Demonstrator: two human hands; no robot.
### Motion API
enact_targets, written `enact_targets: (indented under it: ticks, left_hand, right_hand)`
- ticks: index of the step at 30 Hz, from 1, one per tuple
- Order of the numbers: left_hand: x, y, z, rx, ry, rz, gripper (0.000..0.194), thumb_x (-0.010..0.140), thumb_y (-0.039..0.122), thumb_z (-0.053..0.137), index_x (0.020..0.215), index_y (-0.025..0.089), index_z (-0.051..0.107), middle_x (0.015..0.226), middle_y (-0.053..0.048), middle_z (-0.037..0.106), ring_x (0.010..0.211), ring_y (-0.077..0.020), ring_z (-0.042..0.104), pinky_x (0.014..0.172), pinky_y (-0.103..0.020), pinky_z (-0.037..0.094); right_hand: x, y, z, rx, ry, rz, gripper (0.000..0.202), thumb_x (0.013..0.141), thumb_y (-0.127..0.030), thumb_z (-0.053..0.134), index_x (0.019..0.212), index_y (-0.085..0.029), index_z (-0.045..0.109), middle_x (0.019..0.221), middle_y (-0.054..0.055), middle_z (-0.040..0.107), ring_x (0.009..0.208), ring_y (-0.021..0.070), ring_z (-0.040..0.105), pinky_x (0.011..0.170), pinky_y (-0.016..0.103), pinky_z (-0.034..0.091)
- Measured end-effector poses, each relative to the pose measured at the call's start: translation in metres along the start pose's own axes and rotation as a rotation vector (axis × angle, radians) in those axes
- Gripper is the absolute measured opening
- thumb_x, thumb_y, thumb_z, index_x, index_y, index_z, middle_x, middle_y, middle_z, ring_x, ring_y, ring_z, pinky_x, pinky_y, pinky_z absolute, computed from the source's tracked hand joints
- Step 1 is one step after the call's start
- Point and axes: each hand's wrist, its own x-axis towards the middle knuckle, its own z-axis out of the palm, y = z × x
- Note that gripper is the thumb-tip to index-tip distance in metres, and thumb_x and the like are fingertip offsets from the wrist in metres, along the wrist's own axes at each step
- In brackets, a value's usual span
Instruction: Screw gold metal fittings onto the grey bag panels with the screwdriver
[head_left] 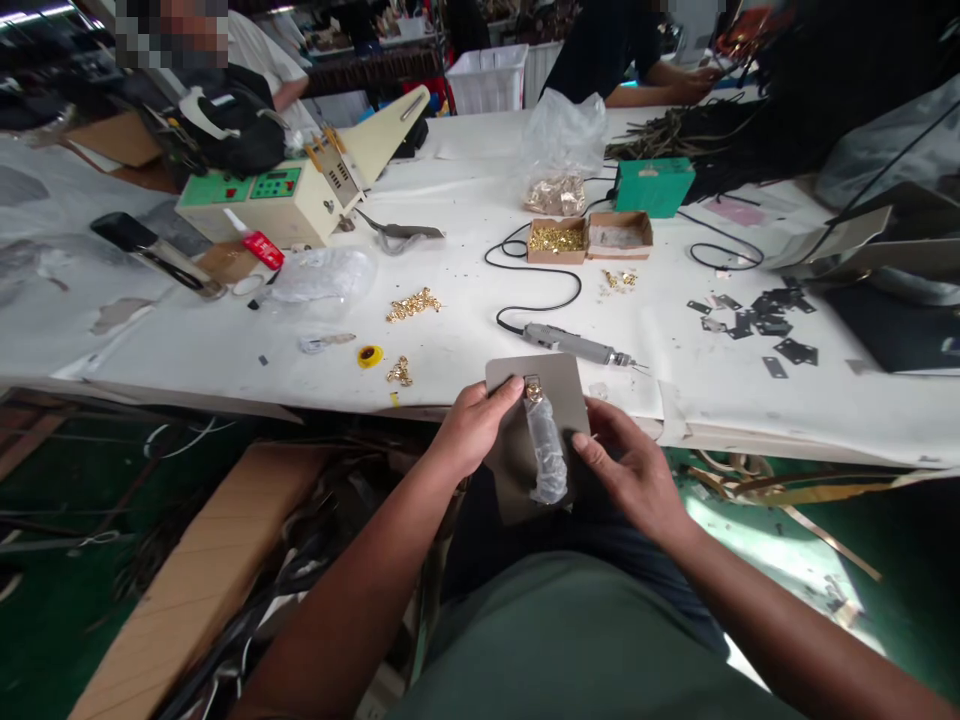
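Between my hands, at the table's front edge, is a flat grey-brown panel with rounded corners. On its face sits a gold-coloured metal clasp, and below that a piece wrapped in clear plastic. My left hand grips the panel's left side, its thumb beside the clasp. My right hand holds the right edge, thumb in front and fingers partly hidden behind. Just beyond the panel, a grey electric screwdriver lies on the table with its black cord trailing back.
Small gold fittings lie in piles on the white table. Behind are a cardboard box of gold parts, a green box and a cream machine. Dark metal plates are scattered right. Other people work across the table.
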Motion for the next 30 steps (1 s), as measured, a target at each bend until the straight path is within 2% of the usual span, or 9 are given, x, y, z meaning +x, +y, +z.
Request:
enact_targets:
  ticks: [2,4,8,12,16,18,20,24,30]
  left_hand:
    - [0.002,0.000,0.001,-0.086,0.026,-0.031,0.048,0.084,0.054,0.078,0.106,0.012,0.078,0.102,-0.012,0.080,0.097,-0.0300,0.074,0.092,-0.040,0.055]
    - [0.002,-0.001,0.003,-0.186,0.034,-0.057,0.048,0.083,0.052,0.080,0.109,0.012,0.077,0.104,-0.013,0.080,0.097,-0.0303,0.074,0.091,-0.041,0.056]
    - [-0.009,-0.009,0.009,-0.341,-0.031,-0.091,0.050,0.086,0.054,0.076,0.118,0.015,0.076,0.113,-0.013,0.079,0.102,-0.0308,0.074,0.093,-0.040,0.057]
    - [-0.028,-0.023,0.014,-0.233,-0.106,-0.161,0.051,0.085,0.050,0.079,0.122,0.015,0.075,0.108,-0.013,0.080,0.096,-0.0305,0.076,0.089,-0.039,0.056]
    - [-0.037,-0.033,0.014,-0.158,-0.026,-0.164,0.049,0.083,0.053,0.080,0.112,0.014,0.078,0.097,-0.011,0.081,0.087,-0.0275,0.075,0.082,-0.035,0.056]
    - [-0.037,-0.035,0.012,-0.136,0.000,-0.158,0.048,0.083,0.054,0.079,0.108,0.014,0.078,0.095,-0.010,0.081,0.087,-0.0271,0.075,0.081,-0.035,0.056]
    - [-0.035,-0.036,0.011,-0.127,0.028,-0.130,0.047,0.084,0.054,0.078,0.109,0.015,0.078,0.097,-0.009,0.081,0.091,-0.0269,0.075,0.085,-0.034,0.055]
    - [-0.030,-0.039,0.009,-0.120,0.108,-0.079,0.046,0.083,0.053,0.079,0.108,0.015,0.077,0.096,-0.007,0.080,0.088,-0.0239,0.073,0.082,-0.031,0.054]
    - [-0.026,-0.045,0.009,-0.105,0.141,-0.083,0.040,0.085,0.052,0.077,0.097,0.014,0.077,0.088,-0.005,0.078,0.076,-0.0177,0.068,0.074,-0.028,0.051]
  right_hand:
    - [-0.009,0.000,0.010,0.186,-0.151,0.241,0.040,0.095,-0.055,0.065,0.111,-0.020,0.075,0.094,0.006,0.073,0.084,0.0227,0.066,0.073,0.034,0.054]
    - [-0.012,-0.002,0.016,0.314,-0.191,0.362,0.044,0.091,-0.060,0.068,0.092,-0.017,0.075,0.081,0.004,0.072,0.073,0.0198,0.063,0.066,0.030,0.051]
    - [0.001,-0.010,0.019,0.517,-0.046,0.415,0.042,0.084,-0.059,0.077,0.093,-0.018,0.074,0.081,0.003,0.074,0.071,0.0187,0.064,0.066,0.029,0.050]
    - [0.018,-0.015,0.020,0.500,0.002,0.407,0.041,0.085,-0.058,0.076,0.092,-0.017,0.073,0.078,0.003,0.074,0.067,0.0177,0.063,0.064,0.028,0.049]
    - [0.021,-0.011,0.021,0.299,0.052,0.247,0.038,0.091,-0.054,0.071,0.106,-0.019,0.070,0.095,0.005,0.075,0.082,0.0213,0.067,0.072,0.032,0.053]
    - [0.017,-0.009,0.019,0.125,0.182,0.078,0.036,0.093,-0.048,0.070,0.118,-0.022,0.067,0.109,0.007,0.072,0.091,0.0225,0.068,0.080,0.036,0.055]
    - [0.011,-0.007,0.016,-0.102,0.275,-0.129,0.030,0.093,-0.040,0.072,0.118,-0.023,0.067,0.112,0.009,0.069,0.095,0.0234,0.066,0.085,0.040,0.054]
    - [-0.001,-0.006,0.013,-0.407,0.091,-0.434,0.023,0.090,-0.029,0.077,0.113,-0.024,0.072,0.101,0.009,0.069,0.095,0.0259,0.065,0.083,0.043,0.054]
    - [-0.004,-0.005,0.018,-0.400,0.029,-0.453,0.020,0.090,-0.023,0.076,0.109,-0.025,0.070,0.093,0.005,0.073,0.085,0.0228,0.066,0.077,0.041,0.054]
